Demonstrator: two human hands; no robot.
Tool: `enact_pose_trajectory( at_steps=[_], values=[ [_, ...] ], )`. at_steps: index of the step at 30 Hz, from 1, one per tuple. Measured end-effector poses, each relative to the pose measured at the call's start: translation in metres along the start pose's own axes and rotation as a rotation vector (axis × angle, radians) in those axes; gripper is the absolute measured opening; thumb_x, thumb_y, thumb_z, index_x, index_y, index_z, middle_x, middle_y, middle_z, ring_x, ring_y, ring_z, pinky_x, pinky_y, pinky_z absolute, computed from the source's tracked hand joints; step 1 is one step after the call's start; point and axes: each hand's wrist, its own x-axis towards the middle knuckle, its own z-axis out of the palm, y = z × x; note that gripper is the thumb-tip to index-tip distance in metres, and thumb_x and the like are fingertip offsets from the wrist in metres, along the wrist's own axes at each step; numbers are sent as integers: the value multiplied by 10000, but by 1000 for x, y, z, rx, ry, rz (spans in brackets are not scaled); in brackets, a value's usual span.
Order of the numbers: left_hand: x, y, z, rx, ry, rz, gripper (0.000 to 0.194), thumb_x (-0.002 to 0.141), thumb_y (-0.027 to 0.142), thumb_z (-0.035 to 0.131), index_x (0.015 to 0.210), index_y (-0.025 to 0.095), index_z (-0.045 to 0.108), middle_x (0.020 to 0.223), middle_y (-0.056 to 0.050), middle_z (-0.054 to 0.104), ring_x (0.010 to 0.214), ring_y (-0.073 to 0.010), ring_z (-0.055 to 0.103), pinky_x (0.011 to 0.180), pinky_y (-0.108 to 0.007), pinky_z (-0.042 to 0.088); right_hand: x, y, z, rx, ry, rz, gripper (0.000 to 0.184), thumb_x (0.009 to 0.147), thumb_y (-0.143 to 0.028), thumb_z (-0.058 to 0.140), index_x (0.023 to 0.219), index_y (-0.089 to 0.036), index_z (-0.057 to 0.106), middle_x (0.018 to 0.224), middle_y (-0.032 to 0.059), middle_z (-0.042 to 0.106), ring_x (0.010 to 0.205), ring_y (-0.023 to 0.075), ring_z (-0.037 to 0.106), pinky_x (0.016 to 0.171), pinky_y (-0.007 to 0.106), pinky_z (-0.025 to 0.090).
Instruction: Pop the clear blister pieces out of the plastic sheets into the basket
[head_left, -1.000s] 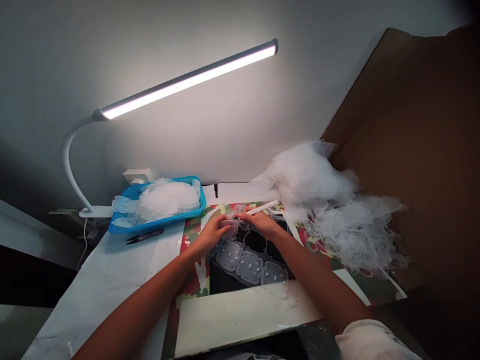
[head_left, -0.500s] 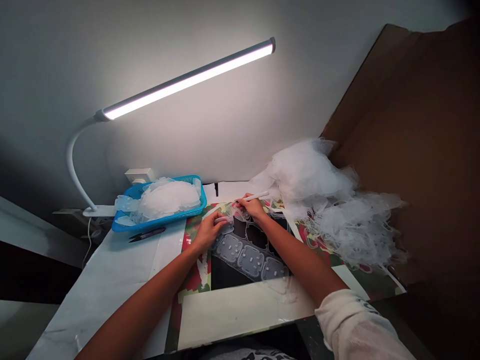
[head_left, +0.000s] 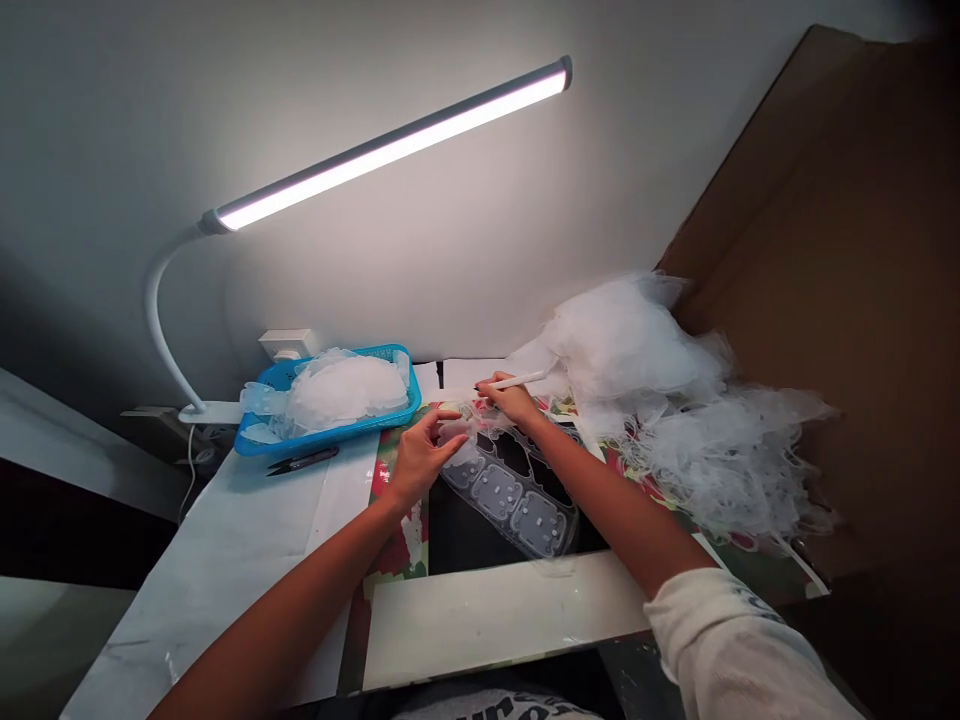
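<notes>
The left hand (head_left: 418,462) is held spread at the far end of the clear moulded plastic sheet (head_left: 510,497) on the black mat (head_left: 465,540), while a slim white stick (head_left: 519,380) is pinched by the right hand (head_left: 512,402), best kept steady.

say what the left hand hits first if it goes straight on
Likely the crumpled end of the clear plastic strip, just past the left hand, with the right hand beyond; depth is hard to judge.
</notes>
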Motion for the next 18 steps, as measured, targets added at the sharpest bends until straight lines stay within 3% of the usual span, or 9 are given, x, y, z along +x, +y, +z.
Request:
enact_pose_trajectory(
  at_steps=[3, 7, 11, 15, 18],
  values=[
    [-5, 12, 2, 52, -41, 35, 391, 787, 407, 712, 1106, 187, 653, 769, -2, 648, 635, -124, 547, 568, -215, 393, -30, 1, -23, -37, 25, -47, 220, 768, -408, 657, 721, -210, 571, 724, -2, 676, 677, 146, 630, 614, 250, 482],
    [-3, 16, 5, 21, -123, 16, 320, 830, 296, 623, 1128, 182, 630, 861, -26, 677, 698, -144, 580, 617, -234, 429, -74, 16, -52, -163, 58, -31, 270, 812, -488, 599, 773, -225, 553, 587, -28, 615, 534, 153, 601, 469, 239, 421],
    [-6, 13, 15, 178, -331, 30, 335, 850, 188, 431, 1033, 196, 711, 816, -29, 643, 701, -162, 589, 634, -260, 459, -100, 38, -81, -271, 186, 29, 287, 853, -517, 524, 819, -232, 522, 625, -22, 638, 461, 139, 563, 439, 240, 400],
    [-12, 8, 43, 512, -486, 243, 353, 883, 346, 510, 1179, 309, 699, 1292, -56, 568, 838, -189, 658, 697, -286, 499, -96, 46, -103, -509, 326, -95, 238, 880, -459, 490, 858, -228, 546, 833, 23, 691, 678, 174, 626, 628, 287, 459],
    [-6, 7, 69, 665, -489, 269, 411, 900, 398, 530, 1289, 313, 632, 1463, -91, 465, 833, -246, 697, 648, -321, 507, -84, 42, -116, -618, 369, -161, 208, 876, -402, 472, 825, -217, 552, 817, 39, 676, 741, 197, 605, 704, 315, 445]
  ],
)
